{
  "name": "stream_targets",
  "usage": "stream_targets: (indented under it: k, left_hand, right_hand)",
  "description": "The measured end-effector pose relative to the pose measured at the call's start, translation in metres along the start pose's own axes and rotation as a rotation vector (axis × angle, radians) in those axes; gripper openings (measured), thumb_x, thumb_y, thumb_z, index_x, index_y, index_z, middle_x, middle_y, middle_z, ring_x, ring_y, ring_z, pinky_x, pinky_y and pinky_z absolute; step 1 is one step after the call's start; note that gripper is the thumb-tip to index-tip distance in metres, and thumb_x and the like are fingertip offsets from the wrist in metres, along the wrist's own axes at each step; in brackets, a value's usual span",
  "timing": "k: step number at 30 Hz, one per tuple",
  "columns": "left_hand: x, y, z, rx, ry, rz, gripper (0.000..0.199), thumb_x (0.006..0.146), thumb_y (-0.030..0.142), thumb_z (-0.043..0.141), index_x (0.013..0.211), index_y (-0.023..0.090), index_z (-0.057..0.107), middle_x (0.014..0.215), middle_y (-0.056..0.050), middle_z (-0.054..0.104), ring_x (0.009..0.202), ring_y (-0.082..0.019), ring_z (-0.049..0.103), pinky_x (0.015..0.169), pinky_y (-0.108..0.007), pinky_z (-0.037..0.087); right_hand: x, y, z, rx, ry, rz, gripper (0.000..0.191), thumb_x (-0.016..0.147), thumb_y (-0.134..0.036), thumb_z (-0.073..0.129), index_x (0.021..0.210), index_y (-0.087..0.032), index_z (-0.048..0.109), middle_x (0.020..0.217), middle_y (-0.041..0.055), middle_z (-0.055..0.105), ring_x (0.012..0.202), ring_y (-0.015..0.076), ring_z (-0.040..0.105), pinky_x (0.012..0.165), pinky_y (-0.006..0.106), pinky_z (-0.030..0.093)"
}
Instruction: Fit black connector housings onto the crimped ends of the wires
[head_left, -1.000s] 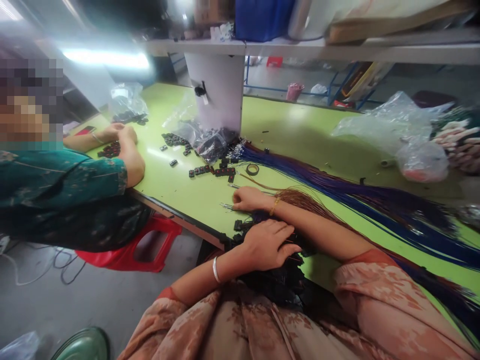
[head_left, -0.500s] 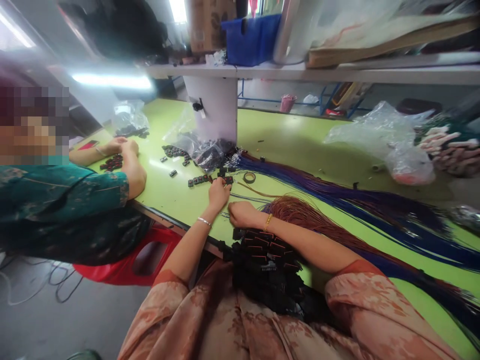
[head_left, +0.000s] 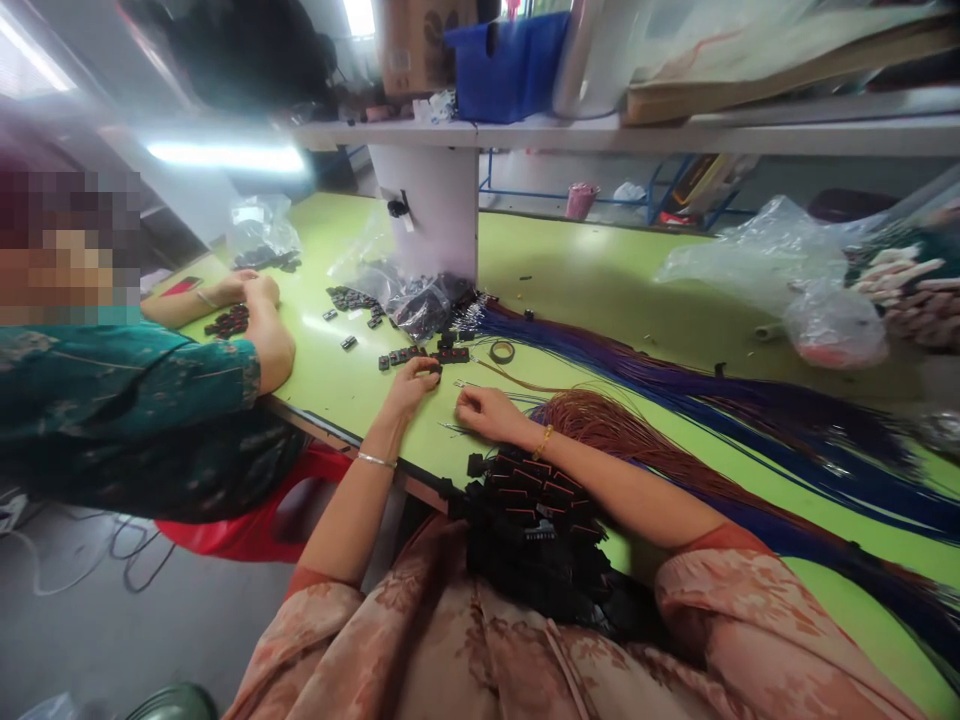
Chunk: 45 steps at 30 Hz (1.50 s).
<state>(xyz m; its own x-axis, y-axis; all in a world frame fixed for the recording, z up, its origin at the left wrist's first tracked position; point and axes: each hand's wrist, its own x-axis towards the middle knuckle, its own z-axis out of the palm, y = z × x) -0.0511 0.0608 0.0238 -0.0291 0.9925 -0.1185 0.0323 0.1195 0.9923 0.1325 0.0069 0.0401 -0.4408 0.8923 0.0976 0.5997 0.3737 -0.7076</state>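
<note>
Work looked partway — left hand point(head_left: 409, 382) pinched a small black connector point(head_left: 435, 369) at frame centre; right hand point(head_left: 484, 412) lay curled on thin wires point(head_left: 480, 390). Finished connectors point(head_left: 536, 495) piled below, loose ones point(head_left: 409, 354) above.

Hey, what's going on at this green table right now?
A person sits at the green table sorting small black connectors. Their left hand pinches one connector near a loose row; the right hand rests closed on thin wires. Finished connectors pile under the right forearm, beside brown wires and blue wires. A co-worker's hands work nearby.
</note>
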Motion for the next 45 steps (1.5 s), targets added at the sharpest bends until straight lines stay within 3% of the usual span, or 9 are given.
stream_targets:
  k: [4,9,20,36,45]
  left_hand:
    - [-0.028,-0.009,-0.011,-0.365,-0.148,-0.205,0.03,0.065,0.009,0.072,0.093,0.014,0.065,0.085,-0.005,0.068,0.077,-0.012,0.064,0.069,-0.022,0.051]
    - [-0.048,-0.016,-0.011,-0.503,-0.21,-0.316,0.025,0.071,0.005,0.069,0.095,0.011,0.067,0.085,-0.007,0.07,0.075,-0.012,0.067,0.068,-0.02,0.055]
    - [-0.053,-0.017,-0.003,-0.55,-0.248,-0.354,0.019,0.077,0.003,0.064,0.093,0.009,0.07,0.081,-0.006,0.07,0.07,-0.009,0.066,0.066,-0.018,0.055]
    - [-0.053,-0.022,0.001,-0.466,-0.175,-0.342,0.013,0.074,0.008,0.07,0.087,0.009,0.07,0.079,-0.006,0.069,0.065,-0.008,0.062,0.061,-0.019,0.052]
    - [-0.055,-0.02,0.007,-0.47,-0.196,-0.336,0.013,0.077,0.008,0.067,0.089,0.009,0.07,0.078,-0.006,0.067,0.064,-0.008,0.061,0.061,-0.019,0.051]
  right_hand:
    - [-0.002,0.001,0.002,0.065,0.046,-0.043,0.008,0.075,-0.016,0.052,0.071,-0.016,0.058,0.062,-0.0029,0.055,0.058,0.0095,0.044,0.058,0.021,0.029]
    - [-0.004,0.0,0.003,0.002,0.122,-0.112,0.004,0.072,-0.016,0.055,0.069,-0.016,0.057,0.064,-0.0012,0.057,0.059,0.0102,0.045,0.058,0.022,0.029]
    - [-0.003,0.008,0.008,-0.132,0.142,-0.196,0.002,0.074,-0.018,0.056,0.073,-0.017,0.058,0.07,0.0016,0.06,0.064,0.0129,0.046,0.061,0.024,0.03]
    - [-0.001,0.008,0.003,-0.499,-0.008,-0.425,0.014,0.083,-0.018,0.049,0.087,-0.012,0.061,0.082,0.0114,0.059,0.078,0.0211,0.046,0.069,0.031,0.032]
    - [0.0,0.01,0.004,-0.497,0.006,-0.472,0.015,0.085,-0.019,0.048,0.089,-0.012,0.061,0.083,0.0118,0.059,0.078,0.0213,0.046,0.07,0.032,0.033]
